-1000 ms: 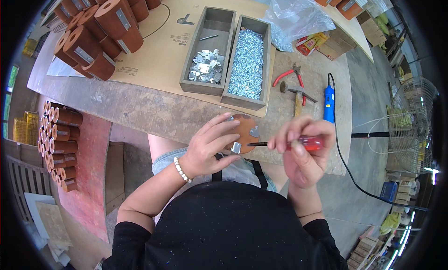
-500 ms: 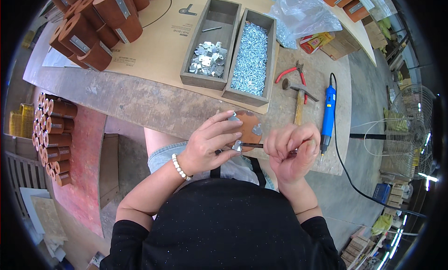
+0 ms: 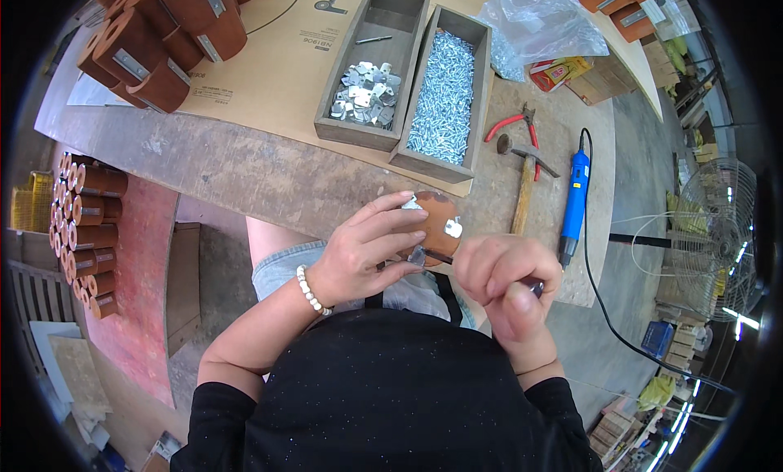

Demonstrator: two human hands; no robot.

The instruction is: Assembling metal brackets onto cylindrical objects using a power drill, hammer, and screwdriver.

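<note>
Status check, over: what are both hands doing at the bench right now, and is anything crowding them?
Left hand grips brown wooden piece with small metal plates. Right hand closed on a tool, mostly hidden. Hammer and blue power tool lie just beyond, apart.

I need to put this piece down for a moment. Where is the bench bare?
Bare bench lies between the cardboard sheet and the near edge, left of the left hand. A smaller patch lies between the screw box and the hammer. It is crowded by the pliers and blue tool.
</note>
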